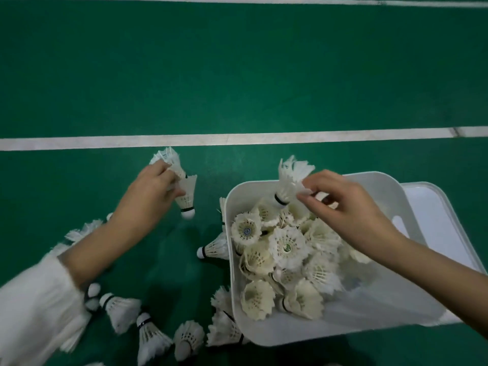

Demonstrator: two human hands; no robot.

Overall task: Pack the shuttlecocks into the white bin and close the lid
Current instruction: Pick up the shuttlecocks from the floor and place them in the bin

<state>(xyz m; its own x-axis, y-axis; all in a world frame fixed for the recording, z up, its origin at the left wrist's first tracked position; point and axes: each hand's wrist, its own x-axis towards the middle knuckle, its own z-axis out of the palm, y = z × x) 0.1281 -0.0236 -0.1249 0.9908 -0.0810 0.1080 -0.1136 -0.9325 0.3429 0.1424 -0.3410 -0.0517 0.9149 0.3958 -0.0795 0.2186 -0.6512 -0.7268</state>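
Observation:
A white bin [266, 330] sits on the green floor at lower right, holding several white feather shuttlecocks [287, 247]. My right hand [343, 204] is over the bin's far side, pinching one shuttlecock [289, 180] by its feathers, cork end down. My left hand [148, 199] is left of the bin, just above the floor, gripping two shuttlecocks [186, 192], one with its cork pointing down. Several more shuttlecocks [148, 328] lie loose on the floor near the bin's left side and under my left forearm. The white lid [443, 223] lies flat behind the bin's right side.
The floor is a green badminton court with a white line [237, 140] running across just beyond my hands. A second white line [264, 0] crosses the far top. My left arm wears a white sleeve [34, 310].

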